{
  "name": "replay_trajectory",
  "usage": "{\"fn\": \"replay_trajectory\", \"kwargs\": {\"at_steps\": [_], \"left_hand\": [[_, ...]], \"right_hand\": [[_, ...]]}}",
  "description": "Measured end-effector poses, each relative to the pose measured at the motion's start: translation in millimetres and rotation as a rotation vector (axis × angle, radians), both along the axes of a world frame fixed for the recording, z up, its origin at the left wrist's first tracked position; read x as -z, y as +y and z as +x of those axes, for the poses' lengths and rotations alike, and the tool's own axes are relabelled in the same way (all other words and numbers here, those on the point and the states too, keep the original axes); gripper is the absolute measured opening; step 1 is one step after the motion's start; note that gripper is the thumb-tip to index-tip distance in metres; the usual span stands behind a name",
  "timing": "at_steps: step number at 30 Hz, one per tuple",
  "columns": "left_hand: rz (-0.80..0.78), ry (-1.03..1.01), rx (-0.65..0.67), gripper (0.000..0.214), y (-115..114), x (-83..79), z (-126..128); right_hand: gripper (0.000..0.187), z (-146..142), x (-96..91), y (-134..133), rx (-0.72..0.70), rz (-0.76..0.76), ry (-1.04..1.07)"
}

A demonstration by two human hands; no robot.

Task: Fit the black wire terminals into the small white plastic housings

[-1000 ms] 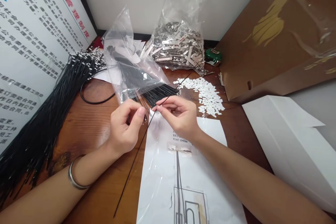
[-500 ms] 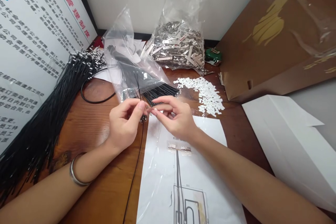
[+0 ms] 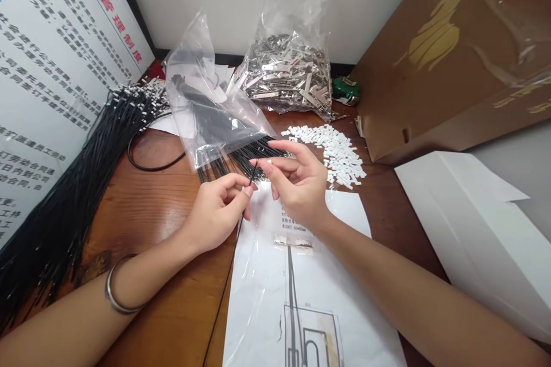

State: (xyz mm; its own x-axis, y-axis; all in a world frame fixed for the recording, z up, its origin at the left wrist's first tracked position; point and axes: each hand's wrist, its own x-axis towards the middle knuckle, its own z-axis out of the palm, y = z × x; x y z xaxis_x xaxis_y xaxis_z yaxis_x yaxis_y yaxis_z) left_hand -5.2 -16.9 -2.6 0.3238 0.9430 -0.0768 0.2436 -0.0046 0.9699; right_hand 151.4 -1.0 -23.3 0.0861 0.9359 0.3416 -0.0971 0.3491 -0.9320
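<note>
1 thin black wire runs from the fingertips at centre down toward 6 o'clock, trailing over the wooden surface beside a printed sheet. The left hand has thumb and forefinger pressed together on it just below its upper end. The right hand seems to nip that very tip, with its other fingers fanned apart. The wire looks light, springy and slick, likely to whip or slide, so it is best held close to the end, with the 2 pinches near each other. At 11 o'clock a clear bag holds more such wires, and at 1 o'clock lies a heap of white pieces. Against 1.0 s ago, the wire no longer reaches past the right hand toward 1 o'clock. It hangs steeper, and the left hand sits lower and nearer the right.
</note>
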Motion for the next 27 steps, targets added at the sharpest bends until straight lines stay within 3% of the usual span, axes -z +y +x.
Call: {"fn": "replay_trajectory", "kwargs": {"at_steps": [5, 9, 12, 22, 27], "left_hand": [[0.097, 0.115, 0.037, 0.017, -0.5, 2.7, -0.7], [0.128, 0.001, -0.033, 0.029, -1.9, 4.8, 0.6], [0.185, -0.053, -0.1, 0.024, -2.4, 5.9, 1.9], [0.599, 0.184, -0.105, 0.007, -6.8, 4.7, 1.1], [0.704, 0.225, -0.097, 0.007, -7.3, 6.7, 2.0]], "right_hand": [[0.029, 0.2, -1.5, 0.4, 0.035, -0.028, -0.022], [0.028, 1.8, -0.6, -1.7, 0.001, -0.027, -0.088], [0.028, 2.5, 0.9, -3.4, -0.052, -0.014, -0.131], [0.029, 1.6, 0.5, -2.0, -0.055, -0.007, -0.078], [0.028, 2.1, -0.3, -2.2, -0.057, -0.002, -0.095]]}}
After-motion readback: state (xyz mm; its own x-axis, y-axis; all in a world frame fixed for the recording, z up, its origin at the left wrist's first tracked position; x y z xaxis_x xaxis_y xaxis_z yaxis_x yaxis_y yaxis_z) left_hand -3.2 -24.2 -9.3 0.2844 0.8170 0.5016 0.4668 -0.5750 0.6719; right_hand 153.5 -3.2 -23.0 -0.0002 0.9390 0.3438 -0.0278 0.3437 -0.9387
